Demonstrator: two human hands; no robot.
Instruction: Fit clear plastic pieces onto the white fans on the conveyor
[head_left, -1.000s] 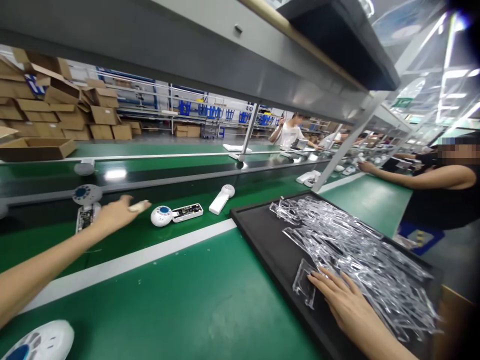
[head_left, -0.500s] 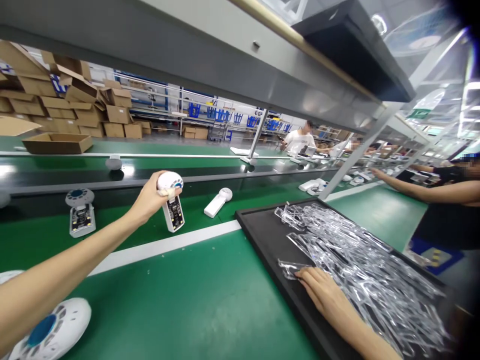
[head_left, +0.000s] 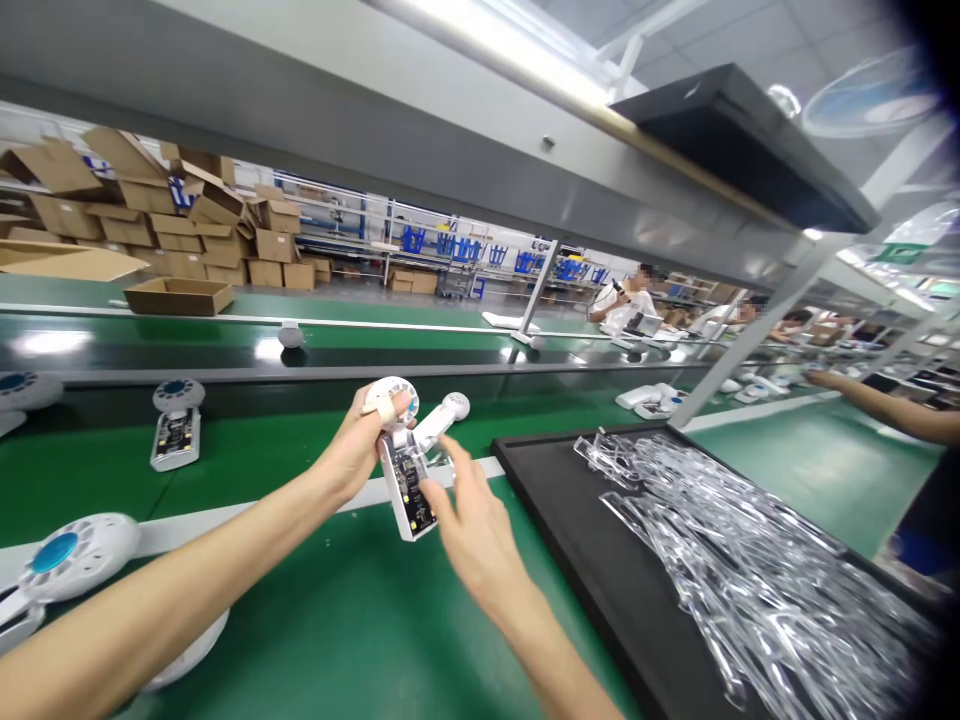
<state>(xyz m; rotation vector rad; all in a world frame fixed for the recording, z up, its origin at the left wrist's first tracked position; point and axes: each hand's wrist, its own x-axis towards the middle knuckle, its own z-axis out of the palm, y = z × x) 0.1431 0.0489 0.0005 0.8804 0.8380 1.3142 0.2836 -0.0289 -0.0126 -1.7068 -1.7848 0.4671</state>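
Note:
A white device [head_left: 409, 490] with a round head and an open body showing a circuit board hangs tilted in my left hand [head_left: 358, 440], whose fingers grip it at the head. Close against the body's right side is my right hand [head_left: 476, 525], thumb and fingers pinched on a small clear plastic piece [head_left: 441, 462]. Behind them another white device [head_left: 439, 418] lies on the green belt. Many clear plastic pieces [head_left: 720, 540] are piled in the black tray [head_left: 559, 500] at the right.
More white devices lie at the left, one with its board exposed [head_left: 177, 430], another in front [head_left: 82, 555]. A slanted metal post [head_left: 750, 335] rises behind the tray under an overhead shelf [head_left: 450, 150]. A co-worker's arm [head_left: 877, 402] reaches in from the right.
My right hand has left the tray and moved left to the device, carrying a clear piece. My left hand has brought the device right and slightly lower. The view has shifted.

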